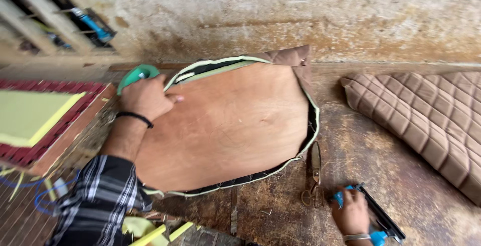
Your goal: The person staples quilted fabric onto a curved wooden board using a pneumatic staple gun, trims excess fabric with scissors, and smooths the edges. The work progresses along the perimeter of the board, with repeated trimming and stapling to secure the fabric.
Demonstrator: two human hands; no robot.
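Gripping a blue staple gun (pixel 373 221) at lower right, right hand (pixel 350 215) clenched beside scissors (pixel 313 181); plywood seat board (pixel 225 125) at centre, left hand (pixel 146 97) pressing fabric at its upper-left edge; quilted brown cushion (pixel 426 120) at right; wall (pixel 300 10) beyond.

The left hand (pixel 146 97) presses the top-left edge of a plywood panel (pixel 225 125) lying on the counter (pixel 411 186). The right hand (pixel 350 215) grips a blue stapler (pixel 373 218) beside scissors (pixel 314 176). A quilted brown cushion (pixel 426 120) lies right, seemingly separate.
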